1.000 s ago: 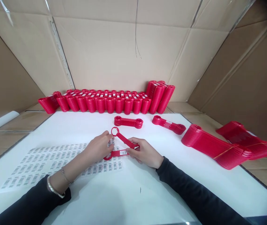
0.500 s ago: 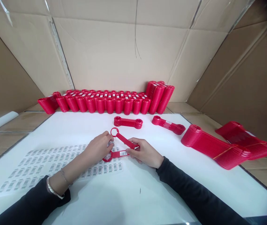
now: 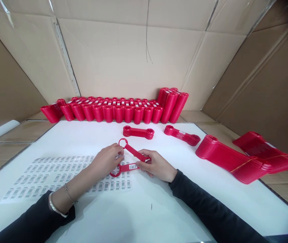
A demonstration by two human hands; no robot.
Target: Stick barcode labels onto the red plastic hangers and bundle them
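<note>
Over the label sheet (image 3: 58, 177) on the desk (image 3: 134, 216), your left hand (image 3: 110, 157) is bunched, its contents indeterminable, and your right hand (image 3: 156, 165) grips two splayed red wrenches (image 3: 134, 151) near the sheet's right end, with red stacks (image 3: 119, 114) beyond.

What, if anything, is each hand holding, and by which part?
The right hand holds two red ring-ended pieces by their right ends, fanned apart. Whether the left hand grips anything cannot be told.

One head-worn camera looks forward and down from close above the white table (image 3: 164, 219).
</note>
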